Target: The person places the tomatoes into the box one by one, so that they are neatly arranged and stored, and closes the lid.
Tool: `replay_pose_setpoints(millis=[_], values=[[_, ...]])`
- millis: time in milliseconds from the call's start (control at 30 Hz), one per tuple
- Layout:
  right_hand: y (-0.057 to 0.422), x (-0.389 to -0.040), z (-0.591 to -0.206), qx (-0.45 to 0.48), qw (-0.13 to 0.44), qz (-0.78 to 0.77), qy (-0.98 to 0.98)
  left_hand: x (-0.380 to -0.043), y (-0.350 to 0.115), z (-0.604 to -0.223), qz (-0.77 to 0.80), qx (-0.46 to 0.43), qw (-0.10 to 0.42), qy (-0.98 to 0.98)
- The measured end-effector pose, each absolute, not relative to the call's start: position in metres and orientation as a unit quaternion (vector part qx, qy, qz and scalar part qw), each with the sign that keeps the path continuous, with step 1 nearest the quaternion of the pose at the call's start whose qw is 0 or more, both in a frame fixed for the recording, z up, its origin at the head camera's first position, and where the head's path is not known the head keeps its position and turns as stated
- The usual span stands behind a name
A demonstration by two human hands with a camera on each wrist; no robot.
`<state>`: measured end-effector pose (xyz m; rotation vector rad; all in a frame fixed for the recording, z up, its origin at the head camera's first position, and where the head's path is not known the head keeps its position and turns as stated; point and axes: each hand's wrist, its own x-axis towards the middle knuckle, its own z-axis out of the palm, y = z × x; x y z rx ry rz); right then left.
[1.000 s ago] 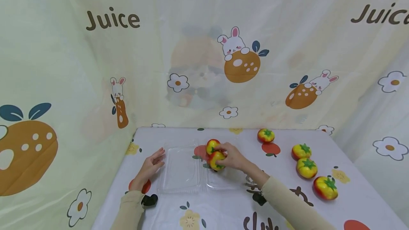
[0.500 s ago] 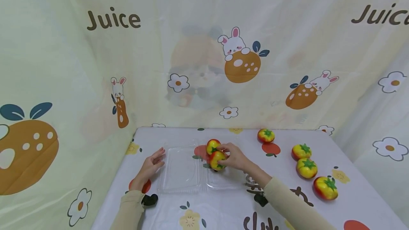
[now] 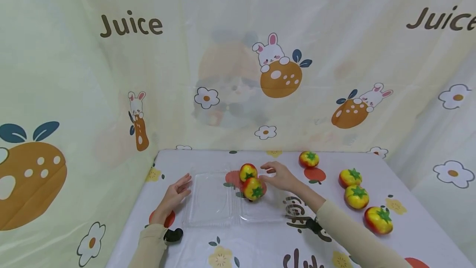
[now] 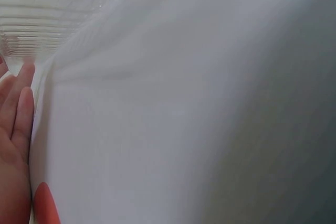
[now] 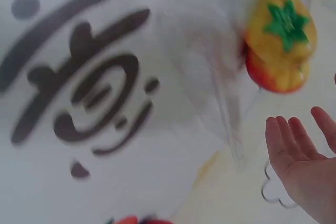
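Observation:
An opened clear plastic clamshell box (image 3: 210, 202) lies on the table, its two halves side by side. In its right half sit two yellow-and-red toy fruits with green star-shaped leaf tops: the nearer fruit (image 3: 253, 189) touches the farther fruit (image 3: 248, 172). My right hand (image 3: 283, 178) hovers just right of them, fingers loosely extended and holding nothing; the right wrist view shows a gap between its fingers (image 5: 291, 135) and the fruits. My left hand (image 3: 174, 197) stays at the box's left edge with relaxed fingers; whether they touch the plastic is hard to tell.
Several similar toy fruits lie on the right of the table: a single fruit (image 3: 308, 159) at the back, and a loose row ending in a front fruit (image 3: 378, 220). A printed cloth (image 3: 275, 243) covers the table, and printed curtains (image 3: 230, 65) hang around it.
My right hand has let go of the nearer fruit and drawn back to the right, its fingers spreading. That fruit now rests in the box. The left hand has stayed in place.

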<state>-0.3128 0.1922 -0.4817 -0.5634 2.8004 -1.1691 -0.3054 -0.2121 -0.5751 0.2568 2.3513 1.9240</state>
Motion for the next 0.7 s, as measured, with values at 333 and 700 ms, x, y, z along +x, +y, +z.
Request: replay_pose_setpoints(millis=[333,700], values=[[0.236,-0.342,-0.455,-0.100,-0.004,-0.391,0.915,-0.306,-0.213,-0.580,0.636,0.094,0.038,0.765],[0.277,-0.365,-0.479,0.082,-0.057,-0.404,0.909,-0.307,-0.222,-0.584,0.635,0.113,0.031,0.763]])
